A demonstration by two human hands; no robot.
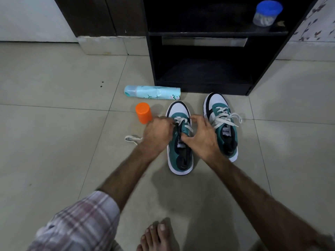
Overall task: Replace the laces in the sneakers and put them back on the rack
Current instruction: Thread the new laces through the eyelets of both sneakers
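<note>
Bare foot (155, 236) at bottom edge, plaid sleeve (76, 221) at lower left. Both hands working on left sneaker (180, 140) on the tile floor (54, 124): left hand (156, 132) curling fingers, pinching the white lace (181, 122) near upper eyelets; right hand (201, 135) gripping tongue/lace area w/ thumb and fingers, rest half spread. Loose lace end (131, 139) trailing left on floor. Right sneaker (222, 124) just beside, laced & tied. Orange cap (143, 113), aqua spray can (152, 92) lying beyond. Black rack (204, 57) behind, blue-lidded jar (267, 12) sitting on its shelf.

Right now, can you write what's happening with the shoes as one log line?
step: lacing | left hand: pulls lace | right hand: steadies left sneaker | right sneaker: laced, on floor | rack: no shoes
</note>
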